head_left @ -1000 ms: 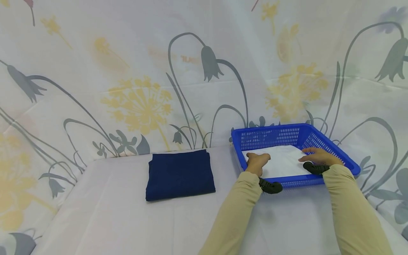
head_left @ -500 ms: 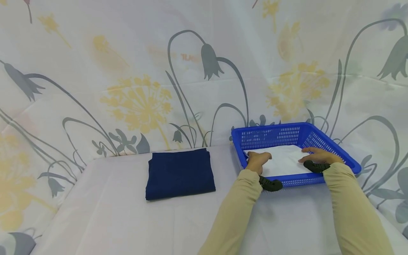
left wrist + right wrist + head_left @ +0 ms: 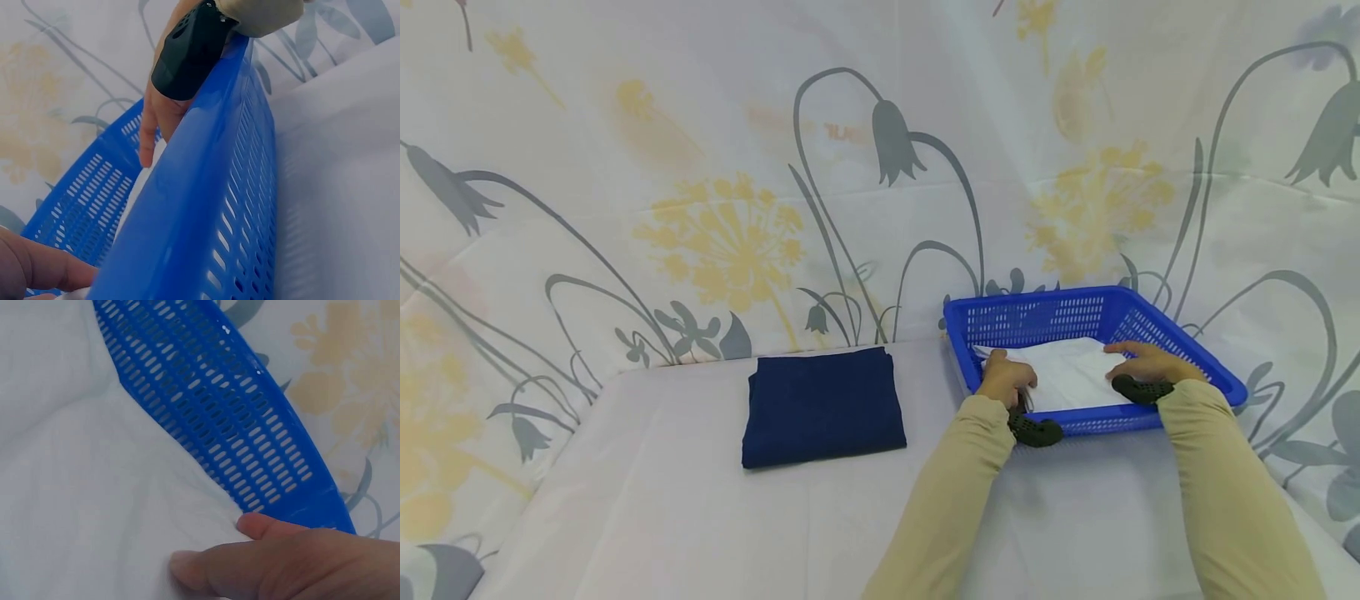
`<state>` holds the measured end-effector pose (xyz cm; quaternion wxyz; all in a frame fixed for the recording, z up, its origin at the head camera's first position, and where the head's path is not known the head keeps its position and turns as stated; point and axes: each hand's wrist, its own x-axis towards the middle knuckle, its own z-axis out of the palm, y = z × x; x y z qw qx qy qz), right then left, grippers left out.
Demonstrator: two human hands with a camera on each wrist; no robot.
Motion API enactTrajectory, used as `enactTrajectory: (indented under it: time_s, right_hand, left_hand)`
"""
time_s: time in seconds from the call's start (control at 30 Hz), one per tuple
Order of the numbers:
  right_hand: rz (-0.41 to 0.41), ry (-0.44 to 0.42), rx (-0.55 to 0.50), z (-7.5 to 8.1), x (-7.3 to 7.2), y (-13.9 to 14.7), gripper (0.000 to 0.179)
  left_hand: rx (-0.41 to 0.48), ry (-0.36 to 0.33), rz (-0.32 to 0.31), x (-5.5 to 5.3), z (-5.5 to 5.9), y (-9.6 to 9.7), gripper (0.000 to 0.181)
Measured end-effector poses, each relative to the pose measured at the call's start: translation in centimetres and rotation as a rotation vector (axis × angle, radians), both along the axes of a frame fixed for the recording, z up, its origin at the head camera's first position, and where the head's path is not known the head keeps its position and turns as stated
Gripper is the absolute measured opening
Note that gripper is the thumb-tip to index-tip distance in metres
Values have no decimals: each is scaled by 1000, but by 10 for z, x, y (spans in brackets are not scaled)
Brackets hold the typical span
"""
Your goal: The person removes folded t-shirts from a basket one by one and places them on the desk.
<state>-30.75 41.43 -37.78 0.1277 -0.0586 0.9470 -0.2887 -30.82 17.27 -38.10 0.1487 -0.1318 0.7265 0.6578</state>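
A folded white cloth [image 3: 1071, 371] lies inside a blue plastic basket [image 3: 1037, 307]. My left hand [image 3: 1003, 379] grips the cloth's left end, which bunches up around the fingers. At the opposite end my right hand [image 3: 1150, 365] holds the cloth's right edge. In the right wrist view, thumb and a finger of the right hand [image 3: 269, 559] lie on the white fabric [image 3: 94, 487] beside the slotted basket wall [image 3: 219, 419]. Part of the left hand [image 3: 37, 265] shows low in the left wrist view, mostly hidden behind the basket rim [image 3: 181, 206].
A folded navy cloth [image 3: 823, 408] lies to the left on the white-covered table [image 3: 737, 533]. Behind the table hangs a flower-printed curtain [image 3: 722, 125]. The basket stands near the curtain at the right, its raised rim around both hands.
My left hand's fingers have drawn in on the white cloth, and its left end now wrinkles and lifts a little. The right hand has hardly moved. The navy cloth stays put.
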Motion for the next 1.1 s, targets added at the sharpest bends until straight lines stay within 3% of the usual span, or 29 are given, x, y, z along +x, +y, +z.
enactTrajectory:
  time_s: [0.33, 0.6, 0.83, 1.1]
  right_hand:
    - [13, 95, -17, 1, 2, 0, 56]
    - [-45, 47, -253, 7, 3, 1, 54]
    - [-96, 77, -193, 26, 9, -7, 60]
    - [-109, 170, -140, 49, 15, -19, 58]
  left_hand:
    - [19, 27, 20, 2, 0, 1, 70]
    - [69, 85, 44, 4, 4, 0, 72]
    - [79, 126, 13, 6, 15, -7, 76]
    - [120, 201, -49, 6, 28, -16, 78]
